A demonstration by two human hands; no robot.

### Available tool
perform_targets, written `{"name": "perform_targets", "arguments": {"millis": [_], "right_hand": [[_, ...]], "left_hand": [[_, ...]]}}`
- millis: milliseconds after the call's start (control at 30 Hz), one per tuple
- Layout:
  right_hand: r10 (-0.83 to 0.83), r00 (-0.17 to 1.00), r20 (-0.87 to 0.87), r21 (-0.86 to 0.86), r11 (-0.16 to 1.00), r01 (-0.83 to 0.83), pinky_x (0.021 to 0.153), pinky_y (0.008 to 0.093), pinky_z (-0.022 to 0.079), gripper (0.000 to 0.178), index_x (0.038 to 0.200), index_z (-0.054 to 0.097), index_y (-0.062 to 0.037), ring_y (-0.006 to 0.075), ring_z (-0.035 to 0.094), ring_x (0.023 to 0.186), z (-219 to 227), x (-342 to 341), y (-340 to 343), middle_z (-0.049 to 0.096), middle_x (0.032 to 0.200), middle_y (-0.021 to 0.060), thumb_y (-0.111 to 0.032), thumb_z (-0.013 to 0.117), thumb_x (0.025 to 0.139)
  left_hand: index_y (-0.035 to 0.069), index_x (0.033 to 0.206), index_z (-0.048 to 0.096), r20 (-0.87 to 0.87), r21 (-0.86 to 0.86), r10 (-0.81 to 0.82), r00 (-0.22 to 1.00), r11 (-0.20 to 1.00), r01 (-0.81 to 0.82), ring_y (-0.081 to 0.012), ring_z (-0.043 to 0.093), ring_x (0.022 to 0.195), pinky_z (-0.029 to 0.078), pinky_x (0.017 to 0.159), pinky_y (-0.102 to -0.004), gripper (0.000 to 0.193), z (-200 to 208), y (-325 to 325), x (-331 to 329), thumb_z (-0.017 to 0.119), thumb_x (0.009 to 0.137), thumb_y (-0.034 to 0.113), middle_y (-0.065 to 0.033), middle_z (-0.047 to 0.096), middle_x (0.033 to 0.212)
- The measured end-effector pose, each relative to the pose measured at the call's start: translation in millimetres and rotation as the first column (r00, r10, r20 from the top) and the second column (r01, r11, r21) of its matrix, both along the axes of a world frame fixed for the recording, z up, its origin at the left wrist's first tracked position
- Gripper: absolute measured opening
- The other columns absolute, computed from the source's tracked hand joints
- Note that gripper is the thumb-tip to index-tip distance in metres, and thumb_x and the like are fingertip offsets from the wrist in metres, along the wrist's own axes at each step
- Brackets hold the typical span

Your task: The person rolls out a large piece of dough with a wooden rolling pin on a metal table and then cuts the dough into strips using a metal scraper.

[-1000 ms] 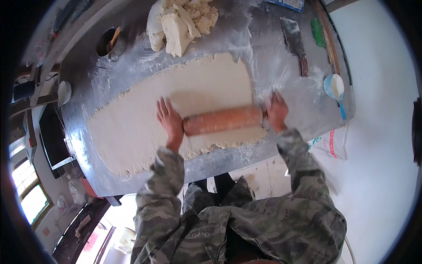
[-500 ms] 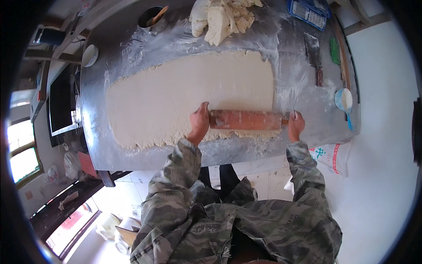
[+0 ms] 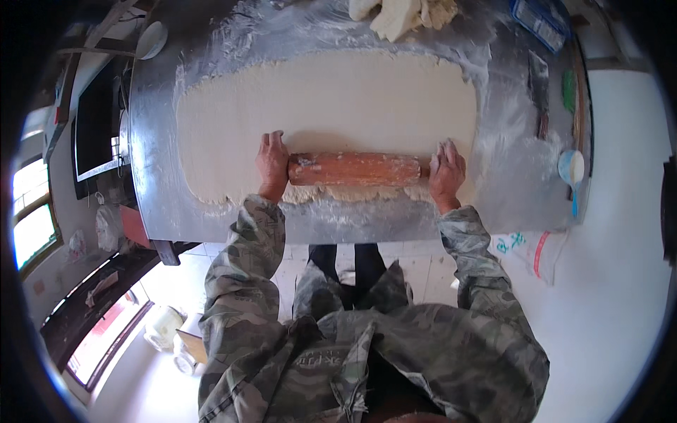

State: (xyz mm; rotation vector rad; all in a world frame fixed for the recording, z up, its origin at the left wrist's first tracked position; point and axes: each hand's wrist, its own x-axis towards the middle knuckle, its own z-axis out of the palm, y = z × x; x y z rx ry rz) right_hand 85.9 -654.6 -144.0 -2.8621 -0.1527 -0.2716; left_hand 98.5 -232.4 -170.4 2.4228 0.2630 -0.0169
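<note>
A wide, flat sheet of pale dough (image 3: 317,99) with ragged edges lies across the floured metal table. On its near edge rests a reddish wooden rolling pin (image 3: 356,170), lying crosswise in front of me. My left hand (image 3: 272,168) is closed around the pin's left handle, hiding it. At the other end, my right hand (image 3: 447,175) holds the right handle, its fingers bent over it and dusted with flour. Beyond the sheet, at the far edge, sits a lump of loose dough (image 3: 402,15), partly cut off by the frame.
Along the table's (image 3: 504,190) right side lie a cleaver (image 3: 539,88), a green brush-like item (image 3: 568,90) and a blue-handled ladle with white contents (image 3: 571,168). A blue package (image 3: 539,25) is at the far right, a white bowl (image 3: 151,41) at the far left. A printed sack (image 3: 539,255) stands below.
Both hands and the rolling pin have moved left along the near edge of the dough sheet. The view has shifted, and the pot at the far side is out of sight.
</note>
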Motion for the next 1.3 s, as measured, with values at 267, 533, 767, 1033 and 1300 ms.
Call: {"name": "perform_targets", "arguments": {"millis": [267, 533, 767, 1033, 1300], "right_hand": [[0.028, 0.995, -0.093, 0.048, 0.999, -0.024, 0.102, 0.0501, 0.036, 0.043, 0.128, 0.056, 0.0042, 0.0377, 0.047, 0.129, -14, -53, -9, 0.052, 0.138, 0.0220, -0.019, 0.055, 0.093], [-0.045, 0.997, -0.059, 0.027, 0.999, 0.047, 0.102, 0.0490, 0.036, 0.040, 0.128, 0.058, 0.0008, 0.0368, 0.048, 0.128, -21, -84, 0, 0.052, 0.138, 0.0199, -0.022, 0.053, 0.095], [-0.188, 0.974, -0.126, -0.026, 0.982, 0.186, 0.096, 0.0486, 0.040, 0.036, 0.124, 0.060, 0.0010, 0.0357, 0.054, 0.116, -1, -13, 19, 0.055, 0.134, 0.0182, -0.019, 0.047, 0.097], [-0.162, 0.984, 0.078, 0.017, 0.987, 0.161, 0.101, 0.0478, 0.040, 0.039, 0.123, 0.061, 0.0008, 0.0353, 0.051, 0.125, -35, -18, 0, 0.055, 0.135, 0.0196, -0.023, 0.054, 0.093], [-0.128, 0.990, 0.052, -0.026, 0.991, 0.129, 0.102, 0.0503, 0.037, 0.039, 0.126, 0.060, 0.0001, 0.0355, 0.049, 0.128, -48, -35, -9, 0.053, 0.137, 0.0200, -0.023, 0.050, 0.096]], "left_hand": [[0.009, 0.133, 0.051, 0.083, 0.472, -0.127, 0.988, 0.878, 0.074, -0.0346, 0.035, 0.138, 0.029, 0.110, -0.0519, 0.044, -23, 7, -21, 0.053, 0.089, 0.013, -0.0122, 0.044, 0.146], [0.012, 0.143, 0.043, 0.051, 0.419, -0.082, 0.995, 0.906, 0.053, -0.0332, 0.030, 0.143, 0.026, 0.111, -0.0544, 0.052, -27, 13, -50, 0.052, 0.091, 0.015, -0.0101, 0.038, 0.152], [0.010, 0.140, 0.044, 0.145, 0.478, -0.093, 0.985, 0.878, 0.012, -0.0345, 0.032, 0.141, 0.027, 0.110, -0.0527, 0.052, -5, 5, 16, 0.054, 0.089, 0.014, -0.0134, 0.041, 0.149], [0.010, 0.143, 0.041, 0.084, 0.478, -0.028, 0.996, 0.878, -0.016, -0.0329, 0.031, 0.142, 0.028, 0.111, -0.0500, 0.055, -14, 1, 22, 0.053, 0.089, 0.012, -0.0128, 0.038, 0.151], [0.009, 0.139, 0.048, 0.102, 0.434, -0.064, 0.993, 0.901, 0.014, -0.0335, 0.028, 0.144, 0.027, 0.111, -0.0533, 0.056, -35, 4, 1, 0.054, 0.084, 0.010, -0.0155, 0.038, 0.152]]}}
